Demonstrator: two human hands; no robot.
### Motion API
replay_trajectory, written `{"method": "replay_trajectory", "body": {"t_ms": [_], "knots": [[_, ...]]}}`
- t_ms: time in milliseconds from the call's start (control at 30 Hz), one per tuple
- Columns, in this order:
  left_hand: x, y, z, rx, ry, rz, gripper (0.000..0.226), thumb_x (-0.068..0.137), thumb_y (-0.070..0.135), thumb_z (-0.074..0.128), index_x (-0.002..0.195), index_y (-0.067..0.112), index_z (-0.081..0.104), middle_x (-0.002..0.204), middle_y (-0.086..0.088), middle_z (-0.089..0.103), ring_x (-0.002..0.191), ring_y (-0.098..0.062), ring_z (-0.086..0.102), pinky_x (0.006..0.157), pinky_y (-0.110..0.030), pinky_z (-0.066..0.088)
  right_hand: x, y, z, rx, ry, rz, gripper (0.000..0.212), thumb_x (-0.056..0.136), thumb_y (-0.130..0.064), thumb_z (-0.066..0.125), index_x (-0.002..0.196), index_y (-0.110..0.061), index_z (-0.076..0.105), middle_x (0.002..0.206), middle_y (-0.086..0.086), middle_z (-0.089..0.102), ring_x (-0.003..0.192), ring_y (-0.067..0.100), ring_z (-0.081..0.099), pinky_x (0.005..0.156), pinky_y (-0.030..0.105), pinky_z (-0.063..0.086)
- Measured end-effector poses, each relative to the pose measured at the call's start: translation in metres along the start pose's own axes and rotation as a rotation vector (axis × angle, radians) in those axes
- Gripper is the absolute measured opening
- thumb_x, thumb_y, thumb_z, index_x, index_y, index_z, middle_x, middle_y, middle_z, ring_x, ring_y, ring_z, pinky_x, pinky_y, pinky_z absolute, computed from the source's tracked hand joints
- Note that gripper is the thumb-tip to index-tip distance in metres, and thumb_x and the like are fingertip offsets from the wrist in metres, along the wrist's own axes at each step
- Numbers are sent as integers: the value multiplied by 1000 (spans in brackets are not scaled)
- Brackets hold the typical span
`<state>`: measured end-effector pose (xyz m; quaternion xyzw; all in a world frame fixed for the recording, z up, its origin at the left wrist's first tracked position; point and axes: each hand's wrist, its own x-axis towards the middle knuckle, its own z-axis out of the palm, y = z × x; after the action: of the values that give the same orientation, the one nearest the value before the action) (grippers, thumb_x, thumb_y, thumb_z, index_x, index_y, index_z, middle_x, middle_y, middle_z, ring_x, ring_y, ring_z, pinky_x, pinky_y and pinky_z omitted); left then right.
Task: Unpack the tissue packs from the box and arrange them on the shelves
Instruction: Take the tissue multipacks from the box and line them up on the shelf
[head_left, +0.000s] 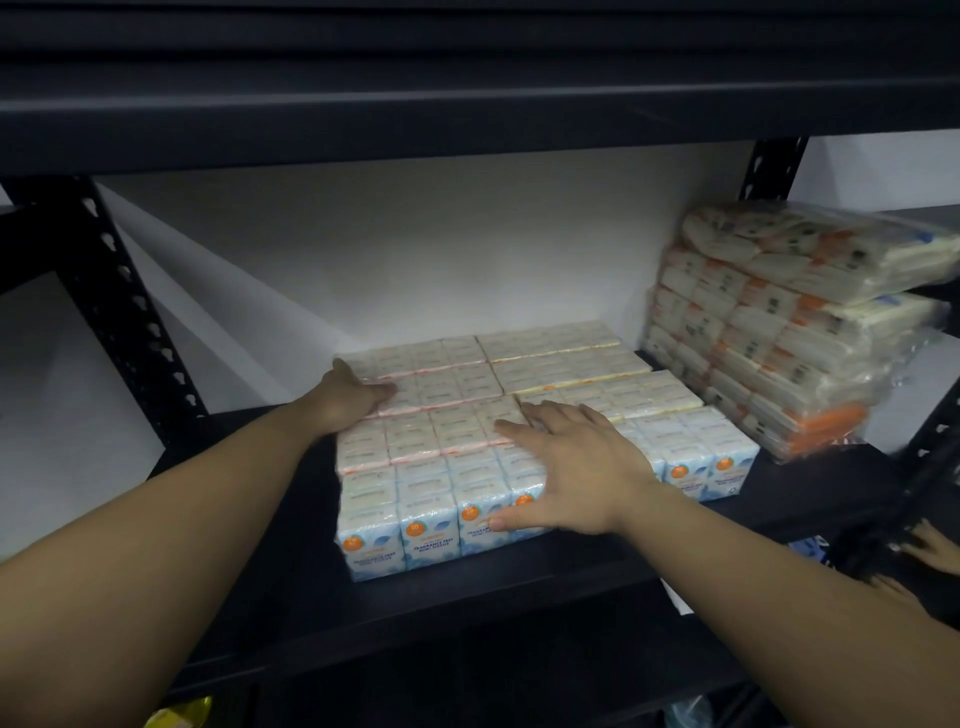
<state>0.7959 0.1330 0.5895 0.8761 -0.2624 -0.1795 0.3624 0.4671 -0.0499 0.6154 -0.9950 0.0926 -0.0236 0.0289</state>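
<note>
Plastic-wrapped tissue packs (447, 457) lie flat on the black shelf (291, 582), long axis left to right, under both my flat, unclenched hands: left hand (358, 395) at their far-left corner, right hand (566, 467) nearer, on the front edge.

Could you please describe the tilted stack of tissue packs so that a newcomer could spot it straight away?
Find the dark metal shelf with a flat layer of tissue packs under both hands. At its right end stands the tall stack. Unlike the flat layer, it is piled several bundles high, leans, and shows orange edges.
</note>
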Motion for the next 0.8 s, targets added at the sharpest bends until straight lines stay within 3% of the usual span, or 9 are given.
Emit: {"method": "replay_trajectory", "body": {"t_ms": [100,200,267,467,567,633,700,767,800], "knots": [[-1,8,4,42,23,-38,93,89,58,73,151,4,29,127,-5,64,103,-17,65,69,-23,51,0,1,1,2,1,1,124,58,-109,34,162,-45,9,173,-4,9,158,20,9,128,49,7],[-1,10,4,29,-3,-34,130,57,82,73,154,7,28,131,-5,64,112,-22,67,86,-32,57,0,1,1,12,8,2,123,59,-108,36,162,-45,10,173,-5,10,158,19,9,129,48,6],[0,8,4,40,-6,-37,140,50,91,72,156,10,27,132,-3,64,113,-22,67,95,-36,58,0,1,1,17,6,2,123,59,-108,37,162,-45,11,173,-5,10,158,19,9,129,47,5],[12,-5,3,26,-7,-40,141,46,99,71,153,13,36,129,2,68,110,-17,70,94,-39,61,0,1,1,20,20,-6,122,60,-107,39,161,-45,12,172,-4,12,157,19,11,128,48,6],[-16,14,9,18,11,-20,124,62,91,71,152,12,37,129,1,67,109,-17,70,92,-36,61,0,1,1,25,20,-10,121,60,-107,41,161,-46,11,172,-4,13,157,20,11,128,48,6],[-33,27,12,115,34,-45,108,82,79,63,157,12,24,143,-8,56,119,-24,64,95,-39,57,-1,1,-1,44,15,-15,123,59,-106,44,161,-46,10,172,-4,12,157,20,10,128,48,5],[-50,40,10,309,82,-63,106,90,80,49,165,17,8,166,-18,24,143,-34,45,112,-48,46,-3,3,-3,106,7,-28,129,56,-105,48,161,-44,6,172,-4,10,158,18,8,129,48,4],[-70,55,7,411,126,-44,106,93,81,41,167,20,-4,174,-12,-4,158,-36,19,124,-52,30,-3,7,-5,207,13,-48,137,52,-104,54,163,-39,5,173,-5,10,158,16,8,129,47,7],[-82,62,7,412,133,-12,106,93,82,41,167,21,-5,175,-10,-7,160,-34,12,126,-52,24,-4,10,-7,252,25,-63,140,51,-104,55,164,-36,8,172,-6,13,158,15,10,129,47,11]]}}
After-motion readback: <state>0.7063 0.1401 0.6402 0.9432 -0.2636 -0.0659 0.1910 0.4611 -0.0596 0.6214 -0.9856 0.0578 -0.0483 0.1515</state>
